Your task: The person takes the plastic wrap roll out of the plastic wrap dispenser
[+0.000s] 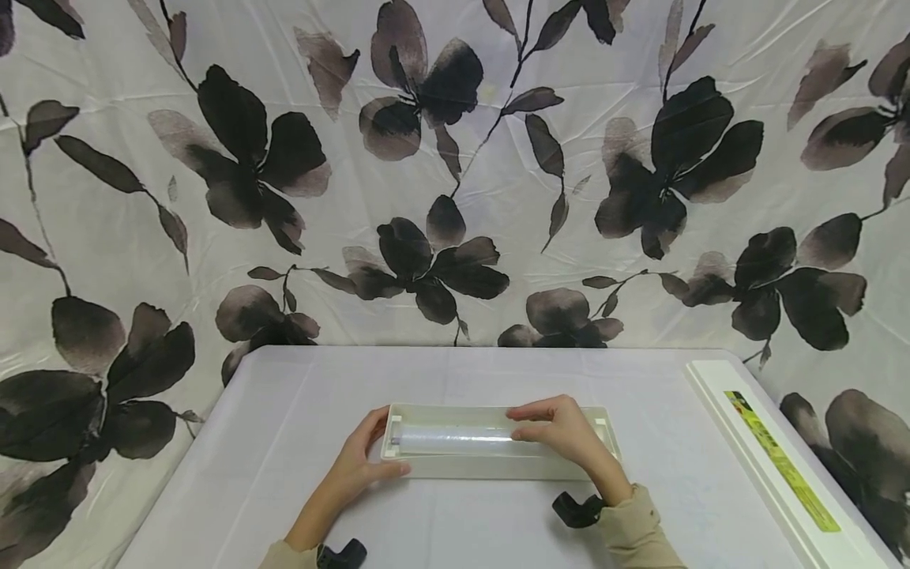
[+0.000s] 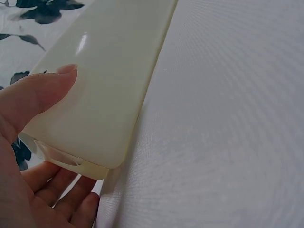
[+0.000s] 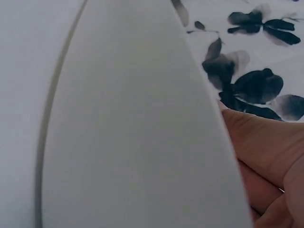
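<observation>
A cream plastic cling film dispenser box [image 1: 490, 468] lies lengthwise on the white table, its open top showing a shiny, translucent roll [image 1: 455, 438]. My left hand [image 1: 359, 457] grips the box's left end. In the left wrist view its thumb [image 2: 52, 92] lies on the long front wall [image 2: 99, 95], with the fingers curled by the end face. Over the right half of the roll is my right hand [image 1: 565, 431], thumb and forefinger reaching left and apart, fingertips at the roll and back rim. In the right wrist view the front wall [image 3: 137, 118] partly hides this hand's fingers.
A long white cover [image 1: 746, 442] with a yellow-green label [image 1: 782, 458] lies along the table's right side. Behind the white table [image 1: 320, 387] hangs a floral-patterned cloth [image 1: 526, 182]. Black wrist mounts [image 1: 577, 510] sit by both sleeves.
</observation>
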A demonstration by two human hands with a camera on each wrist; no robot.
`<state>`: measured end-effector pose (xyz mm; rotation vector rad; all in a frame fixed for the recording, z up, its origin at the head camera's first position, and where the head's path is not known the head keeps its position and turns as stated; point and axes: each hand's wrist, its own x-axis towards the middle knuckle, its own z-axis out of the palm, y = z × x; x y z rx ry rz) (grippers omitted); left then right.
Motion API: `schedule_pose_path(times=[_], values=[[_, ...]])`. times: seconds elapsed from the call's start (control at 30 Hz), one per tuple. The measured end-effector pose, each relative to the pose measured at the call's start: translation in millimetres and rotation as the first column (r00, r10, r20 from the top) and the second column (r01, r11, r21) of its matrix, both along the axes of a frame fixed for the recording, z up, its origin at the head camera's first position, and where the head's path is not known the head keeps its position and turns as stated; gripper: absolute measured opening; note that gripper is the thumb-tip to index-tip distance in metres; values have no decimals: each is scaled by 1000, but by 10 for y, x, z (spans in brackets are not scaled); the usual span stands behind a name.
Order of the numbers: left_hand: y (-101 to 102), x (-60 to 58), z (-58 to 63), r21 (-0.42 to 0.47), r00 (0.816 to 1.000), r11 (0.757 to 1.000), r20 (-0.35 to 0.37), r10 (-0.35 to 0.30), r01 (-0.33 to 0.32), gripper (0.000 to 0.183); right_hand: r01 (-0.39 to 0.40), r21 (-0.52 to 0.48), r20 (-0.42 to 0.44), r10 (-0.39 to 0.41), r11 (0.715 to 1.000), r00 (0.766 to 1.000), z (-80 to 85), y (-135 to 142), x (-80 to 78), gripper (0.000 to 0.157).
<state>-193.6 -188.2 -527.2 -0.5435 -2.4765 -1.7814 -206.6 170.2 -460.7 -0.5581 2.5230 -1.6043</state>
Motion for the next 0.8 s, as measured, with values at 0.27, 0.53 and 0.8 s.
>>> schedule_pose_path(times=[0.27,0.53,0.8], values=[[-9,-3,11,6,1000,1000,0,-2,2,86,-38,126,-27,41,991,999,-99,-34,-45,35],[-13,-3,9,8,1000,1000,5,0,0,86,-92,283,-111,128,955,986,-123,-70,-79,34],[-11,0,7,-4,1000,1000,9,3,-3,86,-103,344,-135,157,933,978,-120,-102,-105,38]])
